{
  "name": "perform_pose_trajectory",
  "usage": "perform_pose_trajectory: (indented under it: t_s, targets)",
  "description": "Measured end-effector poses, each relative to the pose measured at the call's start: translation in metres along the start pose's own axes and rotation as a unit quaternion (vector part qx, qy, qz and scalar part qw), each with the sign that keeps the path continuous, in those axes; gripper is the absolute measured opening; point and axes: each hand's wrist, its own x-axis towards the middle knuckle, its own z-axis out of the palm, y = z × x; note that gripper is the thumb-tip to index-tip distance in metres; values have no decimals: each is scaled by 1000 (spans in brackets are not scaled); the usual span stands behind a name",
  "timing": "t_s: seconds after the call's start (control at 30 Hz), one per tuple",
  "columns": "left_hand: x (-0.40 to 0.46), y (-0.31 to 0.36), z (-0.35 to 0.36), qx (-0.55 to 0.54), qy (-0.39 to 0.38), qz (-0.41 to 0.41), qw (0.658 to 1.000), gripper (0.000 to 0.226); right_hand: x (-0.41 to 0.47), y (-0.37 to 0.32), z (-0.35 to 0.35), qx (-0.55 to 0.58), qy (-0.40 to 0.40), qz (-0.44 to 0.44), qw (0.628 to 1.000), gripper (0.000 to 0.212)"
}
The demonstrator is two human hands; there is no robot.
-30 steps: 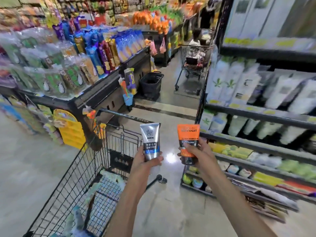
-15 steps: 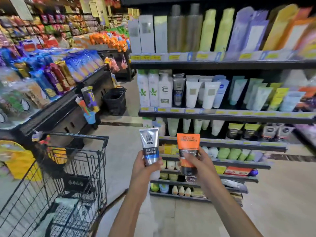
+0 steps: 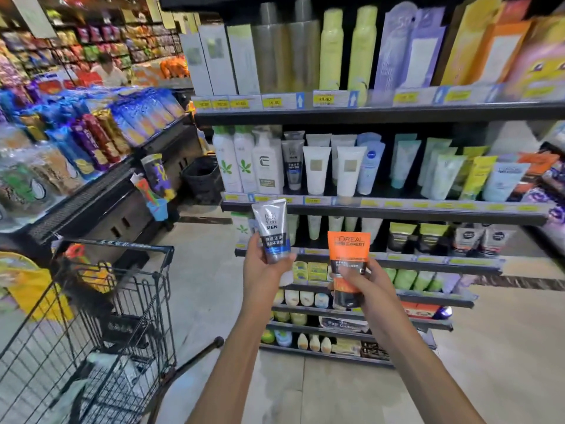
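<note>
Your L hand (image 3: 263, 270) grips the silver MEN tube (image 3: 272, 228) round its lower part, thumb on the front. Its crimped end points up, tilted a bit to the left, and the white cap pokes out under the palm. Your R hand (image 3: 363, 280) holds the orange L'Oréal Men Expert tube (image 3: 348, 249) w/ fingers curled across its middle. The orange top stands above the hand & the dark cap end hangs below it. The 2 tubes sit side by side but apart, not touching, silver one higher & to the left. Both are held up in front of the skincare shelf unit (image 3: 382, 114). A matching grey tube (image 3: 294, 160) stands on the 2nd shelf, above & just right of the silver one in your L hand. The shopping cart (image 3: 122, 249) is lower left, well clear of both hands. A black basket (image 3: 201, 175) sits on the floor by the shelf end.
</note>
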Motion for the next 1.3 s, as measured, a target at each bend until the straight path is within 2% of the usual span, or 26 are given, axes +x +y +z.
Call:
perform_pose_trajectory:
  t_s: [0.1,0.17,0.33,0.53,0.6,0.73,0.83,1.07,1.3]
  targets:
    - [30,0,13,3,10,5,1000,80,17,-5,-6,-8,4,-2,1000,30]
    - [50,0,21,1,10,10,1000,80,31,-8,-8,-6,7,-11,1000,31]
    - [100,8,40,-12,16,22,1000,56,64,-14,-13,-16,3,1,1000,40]
    - [157,12,49,-1,-12,33,999,50,94,-15,-15,-15,7,-4,1000,37]
    - [168,20,53,18,-14,51,998,63,101,-14,-16,-17,10,0,1000,37]
    - [181,37,58,59,-42,78,994,118,111,-10,-20,-22,13,10,1000,36]
    - [191,41,59,61,-66,114,989,130,117,-9,-24,-21,11,12,1000,35]
    - [213,46,57,45,-69,104,991,100,127,-5,-37,-18,13,7,1000,35]
    - [229,60,52,69,-89,72,991,58,136,-3,-44,-17,15,9,1000,36]
